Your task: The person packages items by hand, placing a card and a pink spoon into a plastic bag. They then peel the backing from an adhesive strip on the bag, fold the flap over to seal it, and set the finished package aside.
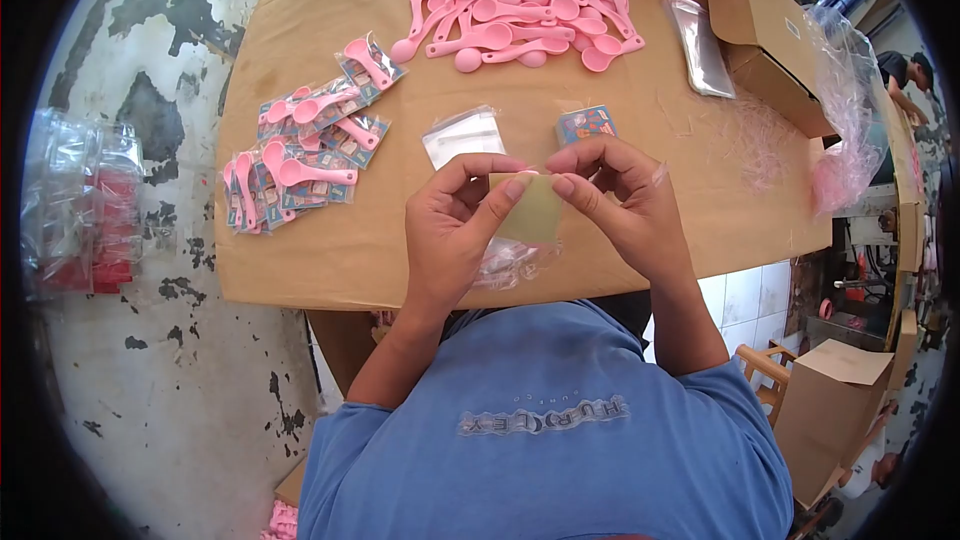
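Observation:
Between both hands, near the front edge of the table, hangs a small yellowish-green sheet (527, 212). My left hand (458, 210) pinches its upper left corner between thumb and fingers. The upper right corner is pinched by my right hand (625, 202). A sliver of something pink shows at the top edge, too small to make out. Behind my left hand lie clear bags with white on them (465, 137). A stack of blue printed cards (587, 124) is just beyond my right hand. Crumpled clear plastic (508, 263) lies below the sheet.
Loose pink spoons (520, 0) are heaped at the table's far side. Bagged spoons with cards (305, 155) lie at the left. At the right are clear sleeves (700, 45), an open cardboard box (768, 50) and plastic wrap (850, 110). Another person (905, 80) is at far right.

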Action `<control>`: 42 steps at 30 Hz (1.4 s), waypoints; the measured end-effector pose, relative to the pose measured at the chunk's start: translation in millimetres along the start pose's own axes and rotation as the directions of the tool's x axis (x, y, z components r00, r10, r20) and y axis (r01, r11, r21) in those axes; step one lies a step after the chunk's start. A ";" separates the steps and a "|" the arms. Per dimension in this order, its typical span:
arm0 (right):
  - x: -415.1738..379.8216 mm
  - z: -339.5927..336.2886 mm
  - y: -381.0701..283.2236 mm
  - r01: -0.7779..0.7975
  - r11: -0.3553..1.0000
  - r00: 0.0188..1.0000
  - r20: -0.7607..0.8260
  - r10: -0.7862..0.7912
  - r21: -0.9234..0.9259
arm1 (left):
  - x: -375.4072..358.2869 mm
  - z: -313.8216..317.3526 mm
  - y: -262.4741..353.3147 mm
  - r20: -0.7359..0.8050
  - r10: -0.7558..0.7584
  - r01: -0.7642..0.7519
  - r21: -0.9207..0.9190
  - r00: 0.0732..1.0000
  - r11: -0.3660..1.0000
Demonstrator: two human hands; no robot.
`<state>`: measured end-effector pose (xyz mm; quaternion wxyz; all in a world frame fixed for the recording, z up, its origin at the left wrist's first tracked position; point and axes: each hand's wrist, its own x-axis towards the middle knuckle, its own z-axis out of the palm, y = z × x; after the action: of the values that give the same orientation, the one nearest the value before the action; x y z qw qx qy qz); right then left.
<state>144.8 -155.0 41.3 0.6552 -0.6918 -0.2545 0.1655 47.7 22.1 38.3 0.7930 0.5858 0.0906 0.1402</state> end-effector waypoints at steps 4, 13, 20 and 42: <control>-0.6 6.4 4.6 -0.055 0.986 0.998 0.003 0.056 0.160 | -1.5 -6.8 -4.6 0.000 0.004 -0.004 -0.029 1.000 1.000; -1.7 10.9 -0.7 0.029 0.974 0.999 0.011 -0.032 0.223 | -6.3 -13.2 -2.1 -0.031 0.058 -0.059 -0.045 0.998 0.997; -1.4 -8.1 3.0 0.106 0.965 0.981 0.135 -0.141 0.238 | -9.6 -19.8 -15.6 0.025 0.214 -0.215 0.026 0.976 0.976; -6.7 -0.4 11.0 -0.009 0.896 0.996 0.083 -0.031 0.444 | -19.1 -15.9 -16.9 0.018 0.219 -0.218 -0.037 0.976 0.975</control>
<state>141.0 -159.2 29.8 0.7847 -0.5149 -0.2424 0.2457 26.8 25.6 17.1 0.7838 0.5800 0.0144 0.2215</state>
